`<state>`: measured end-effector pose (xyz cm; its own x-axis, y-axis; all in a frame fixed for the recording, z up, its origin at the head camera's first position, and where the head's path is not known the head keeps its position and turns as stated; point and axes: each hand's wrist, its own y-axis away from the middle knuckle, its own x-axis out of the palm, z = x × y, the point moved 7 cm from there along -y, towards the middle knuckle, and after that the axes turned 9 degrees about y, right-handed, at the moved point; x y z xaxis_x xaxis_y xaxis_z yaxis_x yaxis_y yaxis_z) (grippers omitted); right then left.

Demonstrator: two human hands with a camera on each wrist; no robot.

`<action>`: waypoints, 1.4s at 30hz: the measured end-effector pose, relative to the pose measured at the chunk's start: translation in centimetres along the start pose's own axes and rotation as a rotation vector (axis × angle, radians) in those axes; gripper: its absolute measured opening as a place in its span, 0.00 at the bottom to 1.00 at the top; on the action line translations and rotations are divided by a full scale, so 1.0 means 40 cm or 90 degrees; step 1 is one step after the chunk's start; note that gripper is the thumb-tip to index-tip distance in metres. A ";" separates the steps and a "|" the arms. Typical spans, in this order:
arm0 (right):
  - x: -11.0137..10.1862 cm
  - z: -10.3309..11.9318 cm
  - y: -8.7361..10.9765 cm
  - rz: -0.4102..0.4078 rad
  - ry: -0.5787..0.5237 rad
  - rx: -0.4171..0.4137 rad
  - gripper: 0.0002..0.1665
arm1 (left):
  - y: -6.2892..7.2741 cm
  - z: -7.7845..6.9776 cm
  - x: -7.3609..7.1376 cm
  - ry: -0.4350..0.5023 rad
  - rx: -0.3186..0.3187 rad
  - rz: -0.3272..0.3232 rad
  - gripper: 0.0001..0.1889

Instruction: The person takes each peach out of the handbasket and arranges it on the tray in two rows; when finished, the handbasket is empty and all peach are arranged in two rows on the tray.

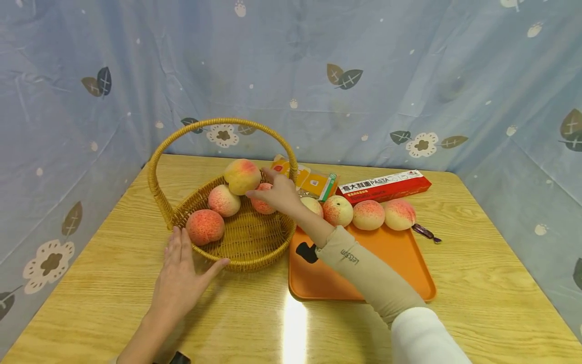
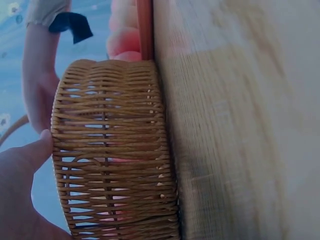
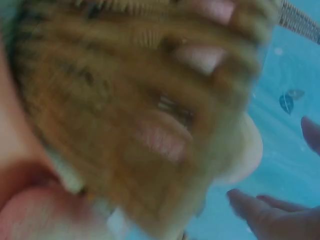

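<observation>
A yellow wicker basket (image 1: 254,264) with a tall handle stands on the wooden table. Inside it lie a red peach (image 1: 205,227), a pink peach (image 1: 224,200) and another reddish peach (image 1: 262,198), partly behind my right hand. A yellow peach (image 1: 242,177) sits on top at the far rim. My left hand (image 1: 182,275) rests against the basket's near left rim, fingers extended; in the left wrist view its thumb (image 2: 40,147) touches the rim. My right hand (image 1: 284,194) reaches over the right side, fingers spread beside the yellow peach, apparently holding nothing.
An orange tray (image 1: 359,283) right of the basket carries a row of several peaches (image 1: 369,215). Behind it lie a red pasta box (image 1: 386,185) and a yellow package (image 1: 313,180). A small purple wrapped candy (image 1: 425,232) lies right of the tray. A patterned curtain (image 1: 291,76) encloses the table.
</observation>
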<state>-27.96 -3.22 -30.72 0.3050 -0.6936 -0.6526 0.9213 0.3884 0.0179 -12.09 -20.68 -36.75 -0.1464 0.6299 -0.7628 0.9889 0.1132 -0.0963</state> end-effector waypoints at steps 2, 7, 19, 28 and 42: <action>0.011 -0.001 -0.015 -0.005 -0.034 0.050 0.49 | 0.000 -0.001 0.000 0.001 0.001 0.001 0.59; 0.034 -0.008 -0.047 0.001 -0.194 0.141 0.49 | 0.000 -0.002 0.000 0.006 0.002 0.002 0.59; 0.029 -0.010 -0.062 0.067 -0.424 0.238 0.47 | 0.003 0.001 -0.002 0.000 -0.007 0.002 0.60; 0.037 0.014 -0.090 0.039 -0.346 0.260 0.49 | 0.002 0.002 -0.002 0.002 -0.005 0.000 0.60; 0.052 -0.003 -0.137 -0.028 -0.148 0.269 0.47 | 0.002 0.005 0.006 -0.005 -0.004 0.004 0.60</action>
<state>-32.41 -6.71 -32.26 0.2653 -0.8398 -0.4737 0.9369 0.1086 0.3323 -12.05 -20.68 -37.07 -0.1406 0.6245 -0.7683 0.9895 0.1144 -0.0881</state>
